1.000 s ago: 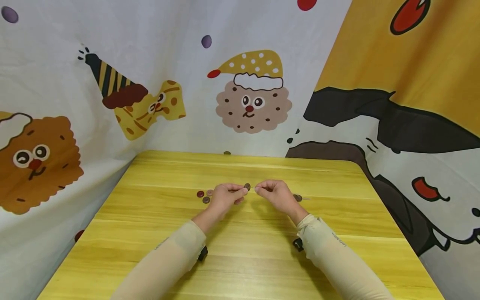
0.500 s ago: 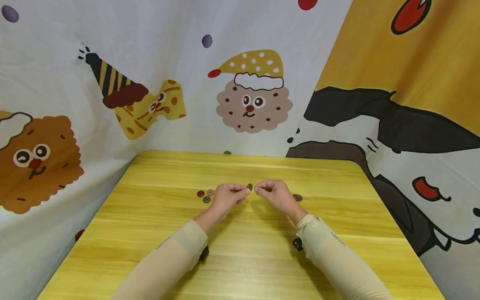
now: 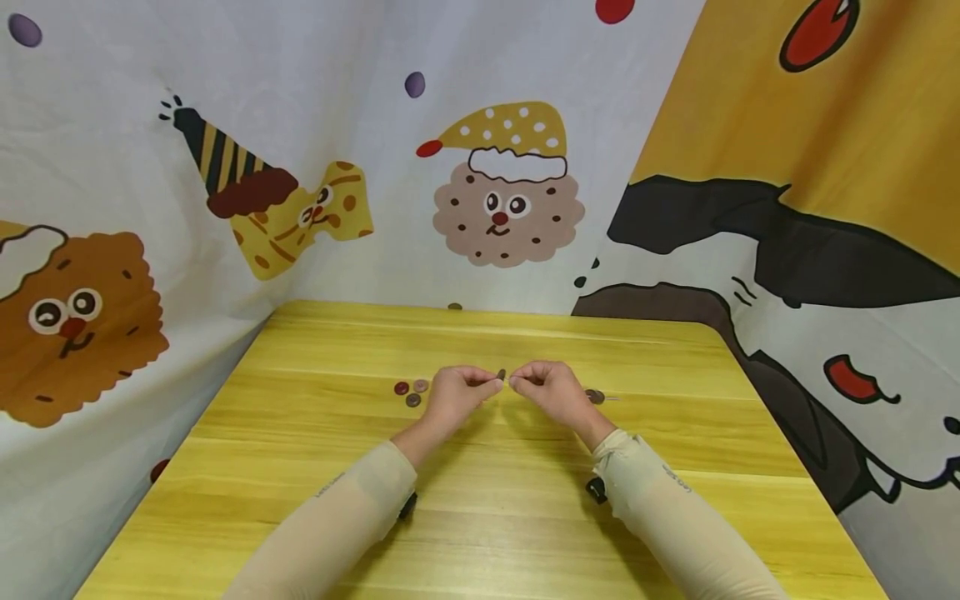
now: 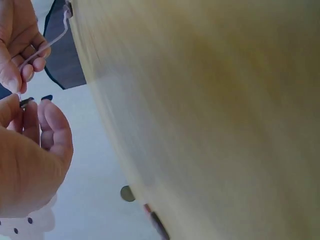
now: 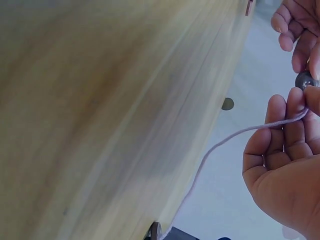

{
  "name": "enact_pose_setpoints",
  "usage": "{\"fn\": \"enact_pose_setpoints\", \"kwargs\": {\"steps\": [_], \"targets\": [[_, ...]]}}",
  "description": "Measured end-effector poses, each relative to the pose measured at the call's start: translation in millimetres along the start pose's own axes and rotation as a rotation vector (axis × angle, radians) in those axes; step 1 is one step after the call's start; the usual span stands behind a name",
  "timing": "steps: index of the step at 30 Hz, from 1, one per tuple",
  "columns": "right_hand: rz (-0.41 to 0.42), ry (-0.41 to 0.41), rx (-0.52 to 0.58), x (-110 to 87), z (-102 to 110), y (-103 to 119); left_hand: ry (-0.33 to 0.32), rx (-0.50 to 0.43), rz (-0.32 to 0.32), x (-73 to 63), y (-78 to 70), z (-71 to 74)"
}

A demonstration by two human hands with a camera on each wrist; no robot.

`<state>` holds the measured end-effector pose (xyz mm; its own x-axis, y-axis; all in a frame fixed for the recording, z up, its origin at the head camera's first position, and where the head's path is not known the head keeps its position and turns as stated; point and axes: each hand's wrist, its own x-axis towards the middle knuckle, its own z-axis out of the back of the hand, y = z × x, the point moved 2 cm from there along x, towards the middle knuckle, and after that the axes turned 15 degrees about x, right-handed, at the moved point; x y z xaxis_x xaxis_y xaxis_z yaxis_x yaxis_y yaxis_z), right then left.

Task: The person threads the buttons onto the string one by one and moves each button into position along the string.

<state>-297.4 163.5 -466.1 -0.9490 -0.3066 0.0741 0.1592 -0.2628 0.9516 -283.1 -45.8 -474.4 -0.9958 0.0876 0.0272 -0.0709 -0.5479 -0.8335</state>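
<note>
Above the middle of the table, my left hand [image 3: 452,398] pinches a dark round button [image 3: 502,375] between thumb and fingertip. In the right wrist view small holes show in the button's [image 5: 304,80] face. My right hand [image 3: 555,393] faces it, thumb and index finger pinching a thin pale cord [image 5: 216,146] close to the button. From those fingers the cord runs over the other fingers and hangs down to the table. On the table beside my right wrist lie brown buttons [image 3: 596,397], a short length of cord showing past them.
Left of my left hand, a dark red button [image 3: 402,387], a pinkish button [image 3: 421,385] and a brown button [image 3: 413,400] lie close together on the yellow wooden table [image 3: 495,517]. A printed cloth [image 3: 360,275] hangs behind the table and along its sides.
My left hand has shifted slightly right, bringing the button closer to my right fingertips. The button has turned from nearly face-on to almost edge-on in the head view. My right hand stays in place.
</note>
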Motion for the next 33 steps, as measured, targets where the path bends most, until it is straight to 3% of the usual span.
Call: {"fn": "enact_pose_setpoints", "kwargs": {"steps": [3, 7, 9, 13, 16, 17, 19, 21, 23, 25, 28, 33], "targets": [[0.0, -0.011, -0.014, -0.9, 0.6, -0.1, -0.074, 0.23, -0.152, 0.1, -1.8, 2.4], [-0.001, -0.018, -0.009, -1.7, 1.5, -0.2, -0.225, 0.647, -0.439, -2.7, -7.1, 7.7], [-0.001, -0.019, 0.001, -1.7, 1.9, -0.9, -0.293, 0.788, -0.551, -4.5, -8.3, 9.3], [-0.006, -0.02, 0.015, -1.8, 2.8, -3.0, -0.383, 0.934, -0.703, -6.7, -8.0, 10.0], [-0.011, -0.02, 0.025, -1.9, 3.2, -3.2, -0.401, 0.958, -0.736, -6.4, -7.1, 10.2], [-0.011, -0.021, 0.027, -2.0, 3.2, -3.2, -0.376, 0.915, -0.703, -6.1, -6.8, 10.7], [-0.006, -0.023, 0.029, -2.0, 3.2, -2.9, -0.274, 0.729, -0.565, -4.0, -5.7, 11.6], [-0.001, -0.026, 0.029, -1.8, 3.0, -2.5, -0.143, 0.424, -0.37, -1.5, -3.9, 11.9], [0.002, -0.027, 0.028, -1.6, 2.5, -1.9, -0.055, 0.113, -0.167, 0.1, -1.8, 11.9], [0.01, -0.024, 0.032, -1.3, 2.2, -1.5, 0.012, -0.085, -0.029, 1.3, -0.1, 10.6], [0.017, -0.021, 0.03, -1.1, 1.3, -0.3, 0.079, -0.202, 0.065, 1.7, 0.6, 8.5], [0.029, -0.019, 0.023, -1.2, 1.0, 0.6, 0.119, -0.279, 0.106, 0.7, -0.9, 5.1]]}}
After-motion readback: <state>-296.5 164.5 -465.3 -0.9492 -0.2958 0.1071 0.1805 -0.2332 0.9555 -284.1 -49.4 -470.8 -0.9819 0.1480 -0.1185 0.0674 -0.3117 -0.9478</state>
